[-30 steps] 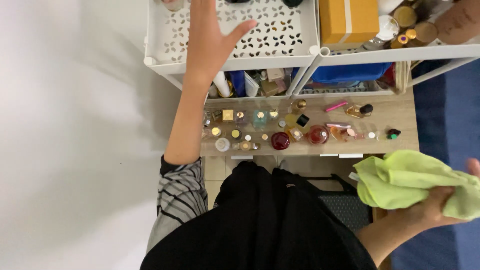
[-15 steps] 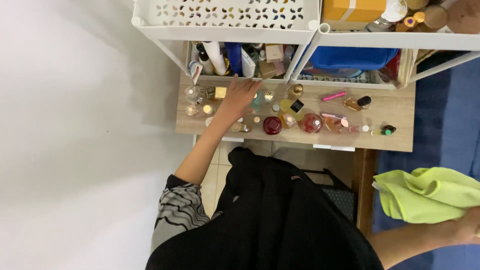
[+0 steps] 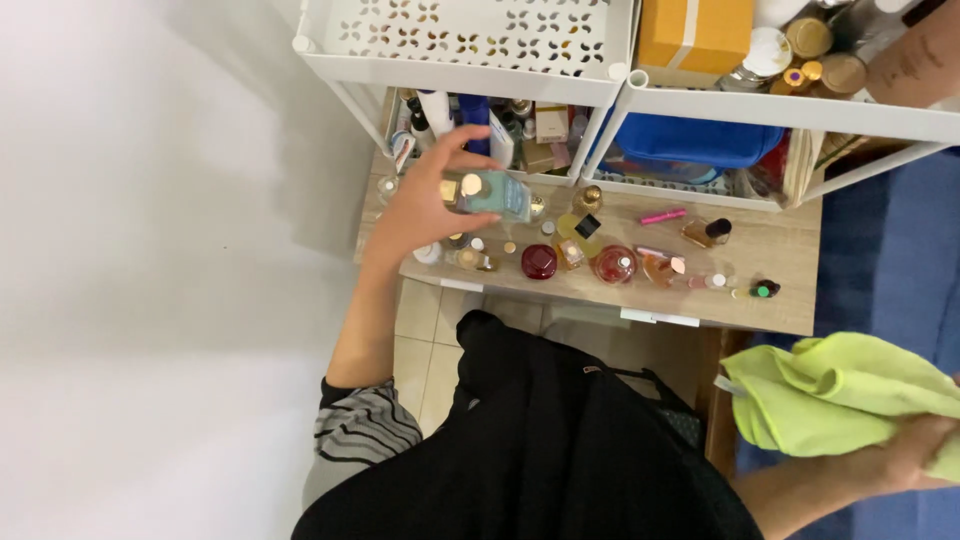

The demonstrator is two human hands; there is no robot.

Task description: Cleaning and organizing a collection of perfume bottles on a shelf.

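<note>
Left hand (image 3: 425, 205) had lifted the teal bottle (image 3: 495, 195) off the desk (image 3: 780, 250), fingers (image 3: 470, 140) wrapped around it, right hand (image 3: 900, 455) gripping the green cloth (image 3: 830, 395).

at six o'clock i see my loose black top (image 3: 560, 450) with a small metal clasp; at seven o'clock my left sleeve (image 3: 360, 435) is grey with black stripes, pushed above the elbow. both forearms are bare.
</note>
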